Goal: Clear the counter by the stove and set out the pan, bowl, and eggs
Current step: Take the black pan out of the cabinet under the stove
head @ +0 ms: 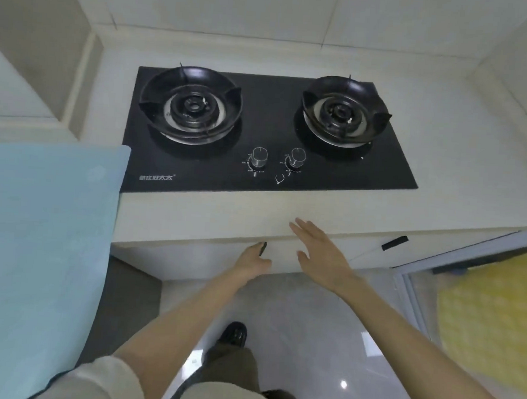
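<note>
A black glass two-burner gas stove (269,132) is set into the pale counter (212,214). Below the counter's front edge, my left hand (252,262) curls its fingers around a small black cabinet handle (263,248). My right hand (320,253) hovers flat beside it, fingers spread, holding nothing, in front of the cabinet door (283,262). No pan, bowl or eggs appear in view.
A light blue cloth (40,247) covers the surface at the left, level with the stove. A second black handle (394,242) sits on the cabinet to the right. A yellow patterned thing (495,321) lies behind a glass door at right. My foot (233,333) stands on glossy floor.
</note>
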Demonstrator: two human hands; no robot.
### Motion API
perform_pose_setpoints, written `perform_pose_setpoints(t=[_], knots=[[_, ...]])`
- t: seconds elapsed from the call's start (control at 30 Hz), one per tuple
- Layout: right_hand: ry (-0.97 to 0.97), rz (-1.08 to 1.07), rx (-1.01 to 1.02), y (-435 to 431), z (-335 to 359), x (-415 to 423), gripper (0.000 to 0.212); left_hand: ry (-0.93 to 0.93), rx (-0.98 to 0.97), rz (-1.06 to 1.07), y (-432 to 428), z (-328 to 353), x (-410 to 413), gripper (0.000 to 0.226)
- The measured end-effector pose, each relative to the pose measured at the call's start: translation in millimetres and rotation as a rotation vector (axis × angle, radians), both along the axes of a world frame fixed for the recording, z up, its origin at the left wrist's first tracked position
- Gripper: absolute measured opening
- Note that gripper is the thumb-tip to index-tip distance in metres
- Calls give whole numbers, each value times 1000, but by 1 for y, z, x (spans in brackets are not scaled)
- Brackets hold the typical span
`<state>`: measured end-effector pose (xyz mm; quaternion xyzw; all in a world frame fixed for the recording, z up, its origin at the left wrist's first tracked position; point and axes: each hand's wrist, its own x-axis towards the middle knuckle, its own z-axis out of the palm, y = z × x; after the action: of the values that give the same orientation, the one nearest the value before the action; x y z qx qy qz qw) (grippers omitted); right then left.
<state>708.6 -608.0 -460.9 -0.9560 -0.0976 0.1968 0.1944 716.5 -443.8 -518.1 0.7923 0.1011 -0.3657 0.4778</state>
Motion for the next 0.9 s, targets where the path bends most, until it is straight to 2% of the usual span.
perform_pose_setpoints(t=[0.1,0.2,0.33,0.43,0.73,0.9], knots=[[14,125,-37,-18,-15,18,65,28,2,92,-15,-23,8,59],[-50,206,-34,-30,-31,26,68,22,10,199,-31,-31,8,53],[-177,313,2,-46,-47,33,69,2,67,330,-47,-41,5,60],[-182,388,9,-59,-52,34,69,-14,137,388,-52,-53,-7,68],[-241,487,66,-100,-50,5,58,-128,266,655,-91,-79,-95,56],[-176,572,91,-70,-53,-9,52,-167,357,782,-80,-83,-168,45]])
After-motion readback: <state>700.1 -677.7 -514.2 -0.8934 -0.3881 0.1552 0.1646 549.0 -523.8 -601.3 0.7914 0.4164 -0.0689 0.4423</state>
